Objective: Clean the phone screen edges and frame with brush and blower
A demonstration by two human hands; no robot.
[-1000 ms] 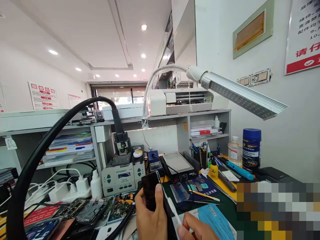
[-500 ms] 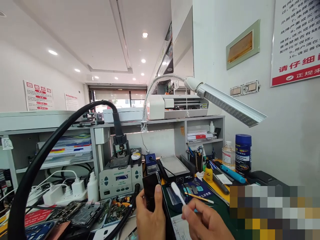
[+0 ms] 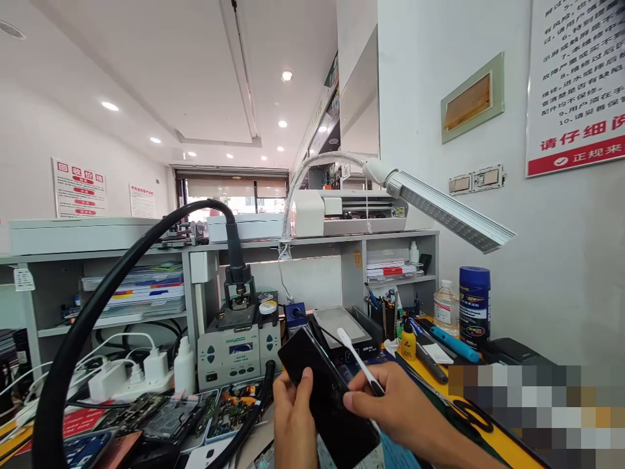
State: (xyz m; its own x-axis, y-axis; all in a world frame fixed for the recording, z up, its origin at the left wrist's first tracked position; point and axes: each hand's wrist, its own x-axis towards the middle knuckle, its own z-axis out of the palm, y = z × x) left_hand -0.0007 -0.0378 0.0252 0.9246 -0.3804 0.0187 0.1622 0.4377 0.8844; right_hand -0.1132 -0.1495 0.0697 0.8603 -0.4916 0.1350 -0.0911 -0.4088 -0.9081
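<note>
My left hand (image 3: 294, 420) is closed round a black phone (image 3: 326, 397), thumb pressed on its dark face, holding it tilted above the bench. My right hand (image 3: 396, 405) pinches a white brush-like tool (image 3: 355, 355) by its dark handle, the pale tip pointing up and left over the phone's upper edge. Both hands are low in the centre of the view, close together and touching the phone.
A thick black hose (image 3: 122, 273) arcs to a rework station (image 3: 239, 348). A heating plate (image 3: 339, 322), yellow bottle (image 3: 408, 342), blue can (image 3: 474, 305) and LED lamp (image 3: 446, 212) stand behind. Opened phones (image 3: 161, 413) and chargers (image 3: 131, 374) lie left.
The phone has been tipped from upright to slanted and lies lower toward me. My right hand has moved left onto the phone with the white tool. The camera has risen slightly.
</note>
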